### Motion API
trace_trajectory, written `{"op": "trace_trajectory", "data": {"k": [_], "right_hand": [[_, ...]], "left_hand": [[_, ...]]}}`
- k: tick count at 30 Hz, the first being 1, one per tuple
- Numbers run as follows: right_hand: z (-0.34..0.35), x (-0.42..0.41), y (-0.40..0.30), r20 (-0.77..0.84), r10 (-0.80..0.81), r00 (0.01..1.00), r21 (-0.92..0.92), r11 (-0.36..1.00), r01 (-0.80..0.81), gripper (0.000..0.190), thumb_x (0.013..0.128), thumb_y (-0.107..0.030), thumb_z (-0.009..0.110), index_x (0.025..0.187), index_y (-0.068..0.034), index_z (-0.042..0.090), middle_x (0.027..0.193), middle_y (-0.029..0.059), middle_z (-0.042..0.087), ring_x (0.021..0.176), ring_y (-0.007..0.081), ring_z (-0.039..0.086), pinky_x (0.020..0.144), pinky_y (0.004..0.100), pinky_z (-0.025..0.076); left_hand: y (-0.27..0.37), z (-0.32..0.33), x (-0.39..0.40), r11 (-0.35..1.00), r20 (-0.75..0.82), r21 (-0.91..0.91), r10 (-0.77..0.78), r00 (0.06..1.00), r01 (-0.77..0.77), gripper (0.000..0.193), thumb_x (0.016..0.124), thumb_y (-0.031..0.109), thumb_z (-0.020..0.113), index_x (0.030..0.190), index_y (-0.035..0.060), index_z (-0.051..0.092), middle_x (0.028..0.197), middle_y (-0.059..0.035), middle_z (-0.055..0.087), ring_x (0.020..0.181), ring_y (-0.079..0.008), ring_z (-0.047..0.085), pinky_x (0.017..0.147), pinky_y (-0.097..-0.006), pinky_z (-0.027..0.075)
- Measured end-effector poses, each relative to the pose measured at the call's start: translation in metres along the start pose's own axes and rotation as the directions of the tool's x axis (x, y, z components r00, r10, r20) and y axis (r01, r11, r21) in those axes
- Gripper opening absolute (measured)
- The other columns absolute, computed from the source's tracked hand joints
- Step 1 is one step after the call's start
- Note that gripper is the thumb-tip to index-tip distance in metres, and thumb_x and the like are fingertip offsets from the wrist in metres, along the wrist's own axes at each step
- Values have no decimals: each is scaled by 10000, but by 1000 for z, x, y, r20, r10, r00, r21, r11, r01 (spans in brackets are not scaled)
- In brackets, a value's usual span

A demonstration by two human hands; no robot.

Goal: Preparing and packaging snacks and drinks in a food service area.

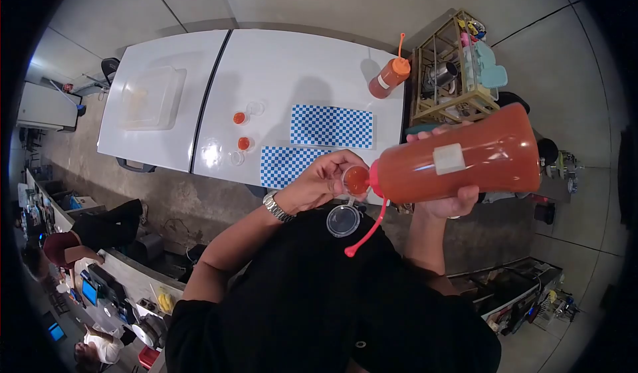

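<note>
My left hand (325, 179) holds a small clear plastic sauce cup (355, 180) with orange-red sauce in it. The cup's hinged lid (343, 220) hangs open below. In my right hand (451, 203) is a large plastic squeeze bottle (458, 156) of orange-red sauce, tipped onto its side. Its red cap (375, 178) meets the cup's rim, and a red tethered stopper (366, 236) dangles from it. Two more cups of red sauce, one farther back (239, 118) and one nearer (243, 144), stand on the white surface with their lids open.
Two blue-and-white checkered paper sheets (331, 126) lie on the white chest top (279, 59). A second squeeze bottle (390, 78) with an orange cap stands at the back right, beside a utensil rack (448, 69). A translucent plastic tub (152, 96) sits at left. Two people are at lower left.
</note>
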State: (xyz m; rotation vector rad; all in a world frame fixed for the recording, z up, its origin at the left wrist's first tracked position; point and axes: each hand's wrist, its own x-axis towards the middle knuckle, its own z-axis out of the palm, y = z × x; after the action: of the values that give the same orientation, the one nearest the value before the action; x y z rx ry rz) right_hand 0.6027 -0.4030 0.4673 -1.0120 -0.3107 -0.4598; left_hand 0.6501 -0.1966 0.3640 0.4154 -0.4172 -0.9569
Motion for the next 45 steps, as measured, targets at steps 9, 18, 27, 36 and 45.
{"op": "trace_trajectory", "data": {"k": [9,18,27,36,45], "right_hand": [[-71,-27,26,-516,605,607,721,689,-74,621,890,-467,720,1302,-40,537,1212,154,618,1179,361,593,1038,543,498],[-229,-110,136,295,933,207,856,-354,376,378,757,-117,740,1066,25,576,1022,151,580,979,327,651,896,495,619],[-258,-122,214,85,777,624,993,-120,14,583,988,-431,528,1262,84,538,1066,222,676,959,318,686,794,421,624],[-290,172,295,-716,589,374,698,610,375,862,874,-794,484,1459,-161,503,1536,147,428,1342,376,495,1110,561,421],[-186,160,267,-404,421,812,710,704,-11,447,882,-382,654,1255,-143,600,1255,101,637,1168,324,616,1009,513,504]], "left_hand": [[9,-3,-5,992,-202,123,32,979,-7,752,797,500,821,1291,9,537,1207,-168,651,1001,-194,674,887,-347,565],[-9,-12,-35,997,-406,-78,-52,912,22,658,901,249,763,1413,-33,461,1212,-211,648,983,-243,692,875,-319,598],[-22,-14,-2,999,-426,-41,9,905,-30,728,931,482,665,1410,-26,459,1223,-186,643,1061,-255,665,856,-352,568],[19,-9,-52,982,-578,-173,-45,815,-69,610,918,287,740,1363,-47,489,1173,-180,641,954,-239,676,843,-303,578],[71,-53,-124,993,-527,83,-30,849,87,715,920,539,626,1343,-22,493,1266,-119,609,1083,-213,627,923,-307,524]]}}
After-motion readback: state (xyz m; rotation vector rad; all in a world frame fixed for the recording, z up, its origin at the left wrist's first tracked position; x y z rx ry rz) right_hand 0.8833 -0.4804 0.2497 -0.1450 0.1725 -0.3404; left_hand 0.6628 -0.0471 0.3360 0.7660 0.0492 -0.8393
